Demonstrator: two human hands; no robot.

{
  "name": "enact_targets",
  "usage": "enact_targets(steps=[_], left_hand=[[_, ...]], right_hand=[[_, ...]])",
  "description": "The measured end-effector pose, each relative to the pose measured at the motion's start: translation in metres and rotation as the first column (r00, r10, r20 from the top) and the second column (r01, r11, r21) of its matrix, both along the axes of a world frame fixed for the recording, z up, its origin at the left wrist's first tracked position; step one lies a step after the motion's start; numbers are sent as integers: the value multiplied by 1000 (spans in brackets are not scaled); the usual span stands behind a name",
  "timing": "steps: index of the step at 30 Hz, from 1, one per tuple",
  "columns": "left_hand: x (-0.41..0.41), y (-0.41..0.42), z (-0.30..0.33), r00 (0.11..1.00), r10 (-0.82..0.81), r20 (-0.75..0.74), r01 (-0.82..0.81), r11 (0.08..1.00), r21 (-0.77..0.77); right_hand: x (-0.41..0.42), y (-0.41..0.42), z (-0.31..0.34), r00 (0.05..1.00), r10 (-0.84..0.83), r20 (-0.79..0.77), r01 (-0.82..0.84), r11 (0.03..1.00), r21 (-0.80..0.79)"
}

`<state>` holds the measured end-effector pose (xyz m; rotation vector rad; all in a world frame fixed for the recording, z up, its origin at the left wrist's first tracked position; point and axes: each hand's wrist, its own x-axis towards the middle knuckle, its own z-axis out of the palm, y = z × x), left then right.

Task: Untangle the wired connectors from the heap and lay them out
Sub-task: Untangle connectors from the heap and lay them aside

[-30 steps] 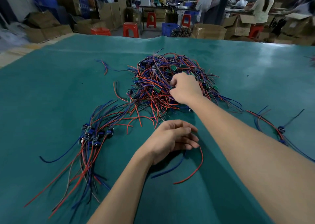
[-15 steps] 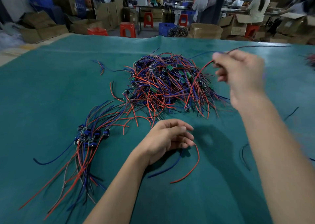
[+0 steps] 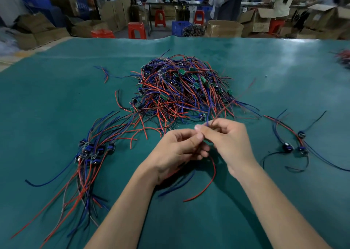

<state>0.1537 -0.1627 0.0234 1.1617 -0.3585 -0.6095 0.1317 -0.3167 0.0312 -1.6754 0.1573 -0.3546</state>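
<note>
Right now I have my left hand (image 3: 178,150) and right hand (image 3: 227,140) meeting just in front of the heap (image 3: 180,89), both pinching one wired connector's leads (image 3: 210,120), presumably to tease it free before laying it beside the sorted row (image 3: 91,150).

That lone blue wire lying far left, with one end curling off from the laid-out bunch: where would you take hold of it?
Probably at its free curled end, pinched from above and from the left side. That end lies alone on the bare green mat, while its other end runs in under the laid-out bunch, where fingers would snag neighbouring wires and connectors.
</note>
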Motion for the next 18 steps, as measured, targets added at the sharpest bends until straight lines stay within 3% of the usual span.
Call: enact_targets(steps=[2, 11, 15, 18], left_hand=[[0, 0, -2, 999, 29, 16, -30, 1000, 8], [3, 0, -3, 997, 64, 33, -67, 995, 78], [3, 0, -3, 997, 25, 78, -31, 996, 85], [4, 1, -5, 995, 18, 99, -27, 995, 94]], right_hand=[[1, -2, -5, 1000, 16, 14, -16, 1000, 19], [-2, -14, 6, 962, 261, -78, -208, 889, 407], [2, -19, 5, 989, 140, -47, -109, 906, 410], [7, -30, 2, 998, -67, -11, 68, 974, 216]])
